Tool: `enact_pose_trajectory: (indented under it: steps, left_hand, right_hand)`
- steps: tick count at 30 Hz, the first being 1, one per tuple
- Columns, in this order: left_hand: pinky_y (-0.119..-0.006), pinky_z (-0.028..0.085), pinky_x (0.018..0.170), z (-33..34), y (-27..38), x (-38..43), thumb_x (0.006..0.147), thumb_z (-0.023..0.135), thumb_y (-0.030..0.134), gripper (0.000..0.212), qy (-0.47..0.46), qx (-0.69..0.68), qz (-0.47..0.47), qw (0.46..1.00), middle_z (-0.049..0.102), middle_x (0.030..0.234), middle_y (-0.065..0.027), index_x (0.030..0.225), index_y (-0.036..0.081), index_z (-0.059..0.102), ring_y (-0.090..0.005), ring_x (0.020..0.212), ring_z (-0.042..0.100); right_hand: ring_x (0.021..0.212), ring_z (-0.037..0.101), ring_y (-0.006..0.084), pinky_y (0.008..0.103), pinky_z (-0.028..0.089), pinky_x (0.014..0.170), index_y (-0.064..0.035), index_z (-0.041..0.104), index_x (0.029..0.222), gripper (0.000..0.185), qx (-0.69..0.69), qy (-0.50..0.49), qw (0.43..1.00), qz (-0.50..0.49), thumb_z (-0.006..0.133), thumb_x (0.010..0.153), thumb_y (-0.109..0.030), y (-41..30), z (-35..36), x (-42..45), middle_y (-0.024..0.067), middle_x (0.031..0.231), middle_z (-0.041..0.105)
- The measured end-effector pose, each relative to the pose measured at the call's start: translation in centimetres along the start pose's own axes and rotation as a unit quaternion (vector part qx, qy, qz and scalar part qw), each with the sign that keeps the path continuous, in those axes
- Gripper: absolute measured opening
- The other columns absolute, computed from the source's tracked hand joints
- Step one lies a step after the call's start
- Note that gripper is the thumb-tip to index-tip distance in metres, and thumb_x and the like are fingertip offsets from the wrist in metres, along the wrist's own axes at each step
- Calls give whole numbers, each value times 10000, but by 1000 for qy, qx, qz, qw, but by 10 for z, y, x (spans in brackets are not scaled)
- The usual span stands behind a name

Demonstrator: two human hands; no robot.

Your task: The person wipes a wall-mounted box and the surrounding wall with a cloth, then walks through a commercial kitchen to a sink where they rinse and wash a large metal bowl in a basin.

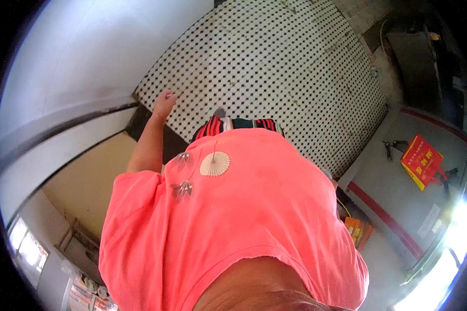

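Note:
My left hand hangs out in front at the left, above the tiled floor, near the white wall. Its fingers are curled, and a pale bit shows by the fingertips; whether that is a held thing I cannot tell. On the other side, the coral T-shirt on my body hides nearly all of my right arm and hand. Only a sliver of skin and a small greyish patch show at the shirt's edge. Below the hem are red-and-black striped bottoms and the dark tip of a shoe.
A white wall with a dark lower edge runs along the left. At right stands a grey panel with red stripes, a red-and-yellow bag bearing writing against it. An orange box sits beside me. Dark furniture fills the far right.

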State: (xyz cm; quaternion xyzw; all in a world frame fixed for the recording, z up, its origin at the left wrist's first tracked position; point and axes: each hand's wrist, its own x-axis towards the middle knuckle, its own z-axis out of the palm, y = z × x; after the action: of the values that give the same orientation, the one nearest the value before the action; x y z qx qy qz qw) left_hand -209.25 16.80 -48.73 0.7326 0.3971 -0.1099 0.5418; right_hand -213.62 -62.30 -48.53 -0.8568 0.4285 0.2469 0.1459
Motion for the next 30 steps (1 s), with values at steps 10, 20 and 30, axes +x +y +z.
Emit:
enact_pose_trajectory:
  steps: [10,20,30]
  left_hand:
    - [-309,471,638,93,111,116,759,594,280,460,1,86,-69,994,632,842,-115,1126,7,539,-179,673,583]
    - [-261,436,494,126,241,168,764,606,207,435,73,-3,-159,985,602,789,-65,1133,-10,531,-131,620,552]
    - [-383,346,990,184,598,415,641,760,166,826,-4,124,377,918,371,1341,-168,1336,50,329,-315,1194,415]
  right_hand:
    - [926,598,293,374,489,748,-4,558,1119,605,-49,18,992,116,574,750,-483,-267,-66,97,191,1087,585]
    - [836,555,271,368,451,747,135,493,1102,617,283,-102,943,-143,632,739,-344,-676,-156,193,202,1042,568]
    - [914,573,247,344,476,819,90,425,1170,398,492,-443,714,-229,532,880,-162,-1054,-192,39,176,1084,547]
